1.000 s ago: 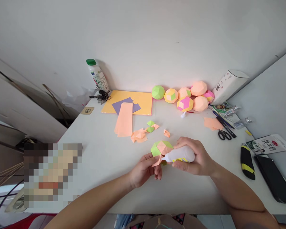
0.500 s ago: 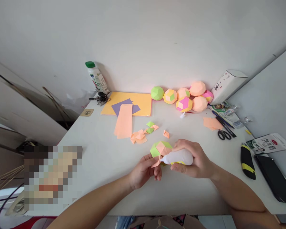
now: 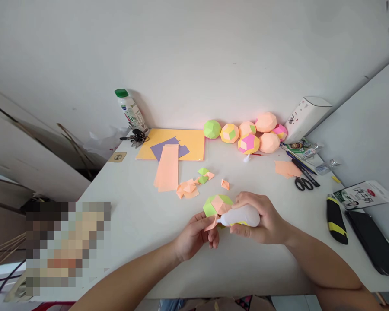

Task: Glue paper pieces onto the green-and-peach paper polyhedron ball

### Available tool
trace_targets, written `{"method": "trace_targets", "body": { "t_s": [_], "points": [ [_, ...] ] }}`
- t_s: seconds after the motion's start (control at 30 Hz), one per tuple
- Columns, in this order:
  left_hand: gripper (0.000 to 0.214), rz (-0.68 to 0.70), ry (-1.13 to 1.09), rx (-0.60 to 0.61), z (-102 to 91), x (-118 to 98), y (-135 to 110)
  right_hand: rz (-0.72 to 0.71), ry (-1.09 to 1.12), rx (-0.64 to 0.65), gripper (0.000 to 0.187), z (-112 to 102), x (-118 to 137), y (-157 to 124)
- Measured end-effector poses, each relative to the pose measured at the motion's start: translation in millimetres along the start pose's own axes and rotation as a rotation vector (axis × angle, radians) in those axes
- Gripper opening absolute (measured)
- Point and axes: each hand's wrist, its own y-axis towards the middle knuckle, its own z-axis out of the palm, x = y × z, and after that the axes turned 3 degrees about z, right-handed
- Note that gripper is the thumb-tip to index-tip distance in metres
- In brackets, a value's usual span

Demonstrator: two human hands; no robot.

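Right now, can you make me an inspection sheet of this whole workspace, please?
Surface: white table, with folded paper pieces on it.
Things in use: white squeeze bottle, nozzle at a peach paper piece; green-and-peach paper shape just behind.
Clutter: keys, scissors, peach strips, paper balls.
Left hand: pinches the peach paper piece.
Right hand: grips the white squeeze bottle.
Cables: dark cord at lower left.
Surroundings: pale wall behind; pixelated patch at left hides details.
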Motion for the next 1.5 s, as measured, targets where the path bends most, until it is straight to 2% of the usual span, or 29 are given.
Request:
{"method": "trace_targets", "body": {
  "t_s": [0.47,0.63,0.83,1.5],
  "points": [
    [0.037,0.021,0.003,0.019,-1.4,1.2,0.9,-0.003,0.011,-0.042,0.02,1.2,-3.3,-0.7],
    [0.033,0.019,-0.002,0.015,-2.3,0.7,0.9,-0.012,0.016,-0.014,0.021,1.5,-2.4,-0.8],
    [0.034,0.024,0.005,0.014,-3.4,0.7,0.3,0.039,0.039,-0.042,0.021,3.3,-3.6,-1.2],
    [0.029,0.023,-0.004,0.007,-3.0,1.7,0.1,0.037,0.1,-0.028,0.021,5.2,-2.1,-0.5]
  ]
}}
